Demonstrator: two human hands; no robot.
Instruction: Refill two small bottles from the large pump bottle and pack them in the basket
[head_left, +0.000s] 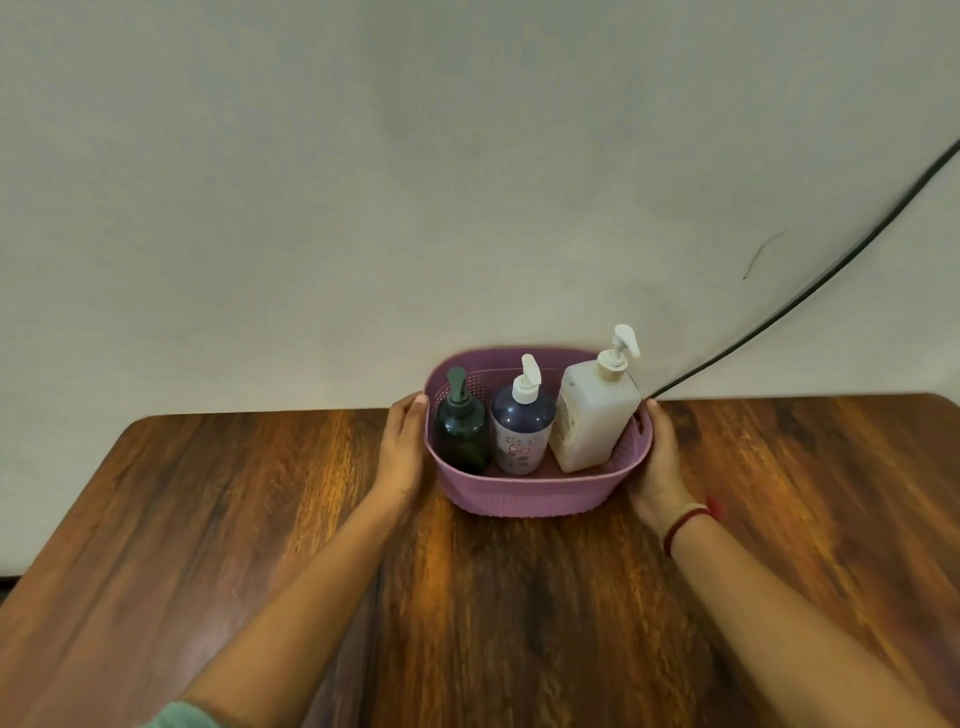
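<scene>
Okay, table (260, 519) lower frame, basket (530, 493) centre at its far edge, pump bottle (592, 415) inside right, purple bottle (522, 431) middle, green bottle (462, 431) left. My left hand (402, 447) and right hand (658, 457) clasp the basket walls. Probably setup; next, release, lift bottles out upright.

Plain room, probably in a home. A wood-grain worktop (260, 519) with rounded far corners lies under the left hand (402, 447) and right hand (657, 457), against a bare off-white wall (363, 182) just beyond them. The hands hold a pink plastic basket (519, 499) of toiletry pump bottles (522, 431); a black cable (810, 288) runs down the wall beyond the right hand.
</scene>
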